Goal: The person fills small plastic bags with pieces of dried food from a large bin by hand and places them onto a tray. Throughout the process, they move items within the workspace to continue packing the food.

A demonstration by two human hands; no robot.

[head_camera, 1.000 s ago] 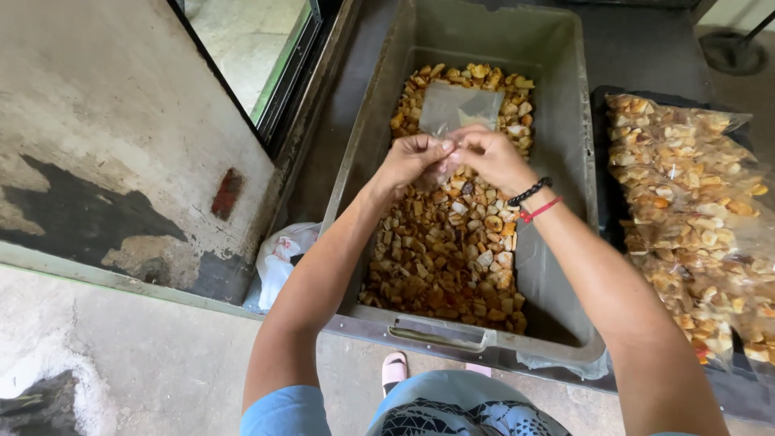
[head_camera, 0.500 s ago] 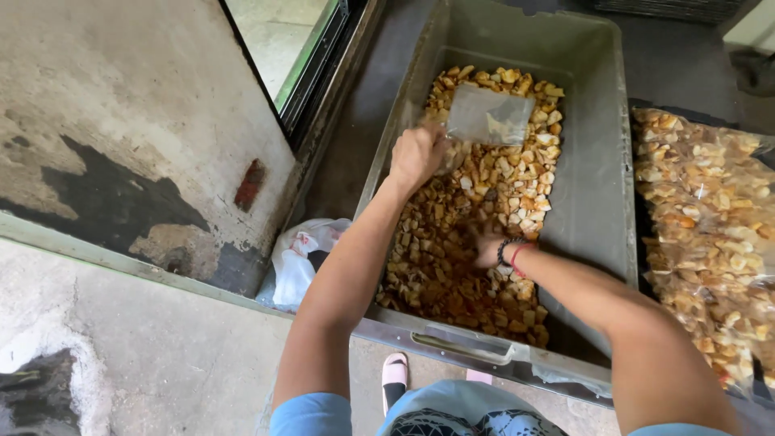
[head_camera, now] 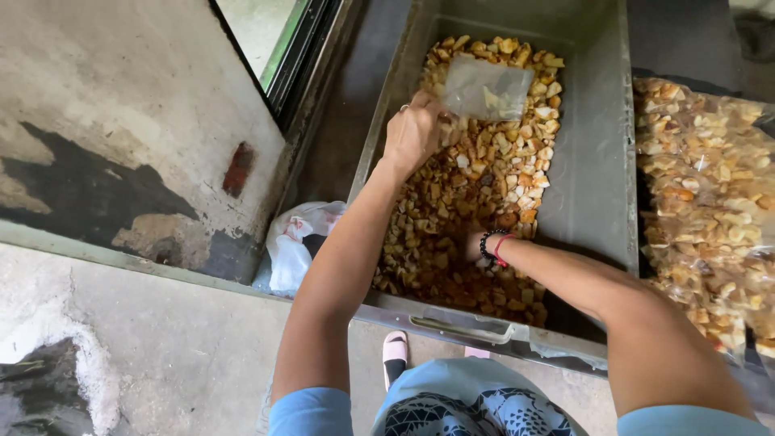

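A crumpled white plastic bag (head_camera: 295,242) is seen beside the grey metal bin (head_camera: 593,161). A small clear plastic pouch (head_camera: 487,89) is pinched by the left hand (head_camera: 413,133) above the golden-brown fried chips (head_camera: 484,186). The right hand (head_camera: 472,245) is buried among the chips in the bin, so its grip cannot be told.

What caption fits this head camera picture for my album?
Left hand holds a small clear bag while right hand digs into golden snack pieces in a grey tub.

- We see a small clear plastic pouch (head_camera: 487,87) at upper centre, pinched by our left hand (head_camera: 413,132), with a few pale chips inside.
- At the right edge lie clear bags (head_camera: 706,202) packed with golden chips.
- A crumpled white plastic bag (head_camera: 295,244) sits left of centre.
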